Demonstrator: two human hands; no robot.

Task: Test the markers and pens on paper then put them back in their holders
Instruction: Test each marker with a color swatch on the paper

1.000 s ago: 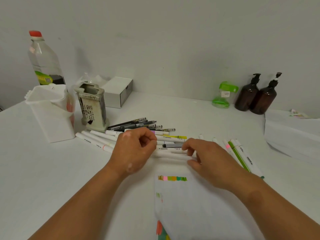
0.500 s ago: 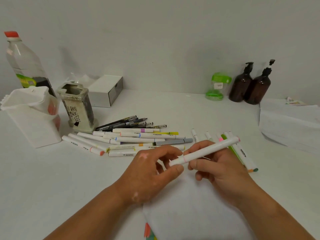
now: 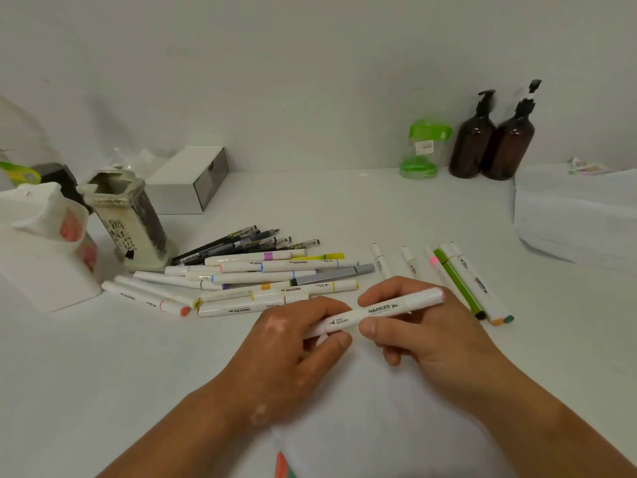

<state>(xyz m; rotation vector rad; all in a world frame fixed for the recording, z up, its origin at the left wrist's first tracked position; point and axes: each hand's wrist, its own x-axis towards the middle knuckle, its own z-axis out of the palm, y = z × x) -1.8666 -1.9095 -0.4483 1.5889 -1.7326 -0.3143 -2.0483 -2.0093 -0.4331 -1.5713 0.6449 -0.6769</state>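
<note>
White plastic makes up the holder [image 3: 44, 270] I see farthest left of the held marker [image 3: 379, 310]. A worn square pen pot [image 3: 127, 222] stands upright just beside that holder, also left of the marker and farther back. A white box [image 3: 186, 181] sits behind and left of the marker, by the wall. Between the pot and the marker lies a loose pile of markers [image 3: 262, 281], with black pens [image 3: 241, 243] along its far edge.

The left hand [image 3: 286, 353] pinches the marker's left end between thumb and curled fingers. The right hand [image 3: 424, 336] grips it right of the middle, thumb beneath and forefinger over the top (the word MARKER reads clearly between the two grips). The marker is nearly level, its pink-tipped right end a little higher, over a white sheet of paper [image 3: 379, 426] that lies under both hands.

Just beyond and right of the marker, a short row of markers [image 3: 462, 281] lies side by side. Far behind it on the right stand a green container [image 3: 422, 150] and two brown pump bottles [image 3: 493, 143], touching each other. Farthest right rests a white folded stack [image 3: 579, 215].
</note>
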